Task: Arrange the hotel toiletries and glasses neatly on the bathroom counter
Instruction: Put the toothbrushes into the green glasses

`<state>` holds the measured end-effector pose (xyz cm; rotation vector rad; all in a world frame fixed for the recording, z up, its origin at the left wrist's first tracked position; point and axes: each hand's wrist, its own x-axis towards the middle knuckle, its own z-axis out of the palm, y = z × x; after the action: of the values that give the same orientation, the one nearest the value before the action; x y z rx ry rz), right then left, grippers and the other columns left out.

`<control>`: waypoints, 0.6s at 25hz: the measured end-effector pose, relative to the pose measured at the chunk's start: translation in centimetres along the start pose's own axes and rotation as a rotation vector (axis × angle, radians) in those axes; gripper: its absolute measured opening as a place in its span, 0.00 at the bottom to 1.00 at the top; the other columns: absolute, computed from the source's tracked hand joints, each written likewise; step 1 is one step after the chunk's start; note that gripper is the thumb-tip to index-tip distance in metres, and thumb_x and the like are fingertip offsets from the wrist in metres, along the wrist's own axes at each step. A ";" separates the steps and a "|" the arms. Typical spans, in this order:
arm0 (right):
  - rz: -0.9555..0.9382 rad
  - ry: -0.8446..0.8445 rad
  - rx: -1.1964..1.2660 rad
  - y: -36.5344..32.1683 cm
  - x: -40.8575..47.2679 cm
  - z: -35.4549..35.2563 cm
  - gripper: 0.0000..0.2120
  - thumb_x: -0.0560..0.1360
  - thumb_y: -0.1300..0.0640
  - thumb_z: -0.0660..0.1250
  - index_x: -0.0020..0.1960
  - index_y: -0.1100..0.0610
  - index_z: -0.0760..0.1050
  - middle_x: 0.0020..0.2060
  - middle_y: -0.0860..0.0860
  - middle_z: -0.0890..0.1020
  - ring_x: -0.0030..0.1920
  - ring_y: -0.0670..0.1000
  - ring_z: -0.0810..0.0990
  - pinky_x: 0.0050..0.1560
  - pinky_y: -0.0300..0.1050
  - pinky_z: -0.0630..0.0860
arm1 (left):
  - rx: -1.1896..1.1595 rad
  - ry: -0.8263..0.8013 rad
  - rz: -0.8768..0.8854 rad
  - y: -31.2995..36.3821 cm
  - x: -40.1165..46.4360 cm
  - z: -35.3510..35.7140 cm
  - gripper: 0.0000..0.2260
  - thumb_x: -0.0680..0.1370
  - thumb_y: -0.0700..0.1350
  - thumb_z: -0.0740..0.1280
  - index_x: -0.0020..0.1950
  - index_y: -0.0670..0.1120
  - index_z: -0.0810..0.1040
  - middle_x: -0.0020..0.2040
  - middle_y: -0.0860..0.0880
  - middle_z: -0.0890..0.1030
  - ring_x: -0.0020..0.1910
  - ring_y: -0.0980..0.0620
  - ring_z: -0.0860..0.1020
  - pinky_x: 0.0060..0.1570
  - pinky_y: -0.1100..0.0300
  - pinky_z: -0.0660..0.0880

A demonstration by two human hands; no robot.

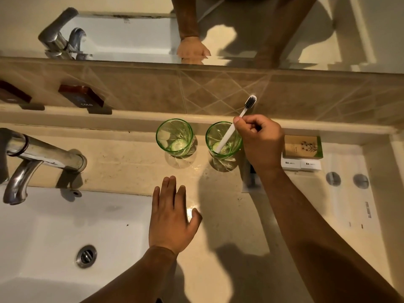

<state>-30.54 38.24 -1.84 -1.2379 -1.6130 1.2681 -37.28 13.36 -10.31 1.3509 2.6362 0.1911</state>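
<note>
The right hand (260, 141) is holding the toothbrush (231, 127) in a pinching grip, handle foot inside the right glass (223, 142), bristles leaning up and away; the left hand (170, 217) is lying flat and empty on the worktop (131, 165), farther off.

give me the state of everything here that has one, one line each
left glass: upright on the counter, holds nothing
right glass: upright, toothbrush handle end inside
toothbrush: tilted, bristles up, pinched by the right hand
right hand: fingers curled round the toothbrush
left hand: fingers straight, flat over the counter, holds nothing
faucet: no water running
sink drain: looks open, basin dry
small box: closed, beside the right glass
</note>
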 end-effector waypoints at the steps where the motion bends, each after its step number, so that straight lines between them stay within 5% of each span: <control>1: 0.008 0.010 -0.001 0.1 0.0 0.0 0.07 0.74 0.56 0.74 0.42 0.59 0.83 0.28 0.47 0.75 0.30 0.42 0.70 0.35 0.33 0.70 | -0.002 0.001 -0.005 0.0 0.0 0.0 0.29 0.75 0.57 0.59 0.71 0.40 0.73 0.78 0.39 0.65 0.80 0.42 0.58 0.77 0.40 0.58; 11: 0.009 0.083 -0.045 0.8 -0.5 -0.3 0.09 0.76 0.54 0.72 0.40 0.59 0.81 0.27 0.44 0.75 0.28 0.39 0.73 0.34 0.27 0.69 | -0.028 0.033 -0.007 0.0 0.0 0.4 0.30 0.75 0.56 0.59 0.71 0.39 0.73 0.78 0.39 0.65 0.80 0.42 0.58 0.78 0.41 0.56; 15: 0.123 0.056 -0.005 1.0 -0.6 -0.7 0.12 0.75 0.48 0.72 0.41 0.56 0.82 0.28 0.43 0.77 0.30 0.40 0.74 0.36 0.33 0.73 | -0.040 0.055 -0.004 0.1 -0.2 0.4 0.30 0.75 0.56 0.60 0.71 0.39 0.73 0.78 0.38 0.65 0.80 0.41 0.58 0.78 0.40 0.56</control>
<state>-29.49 37.86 -2.61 -1.3820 -1.5213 1.2936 -37.07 13.28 -10.67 1.3470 2.6648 0.2829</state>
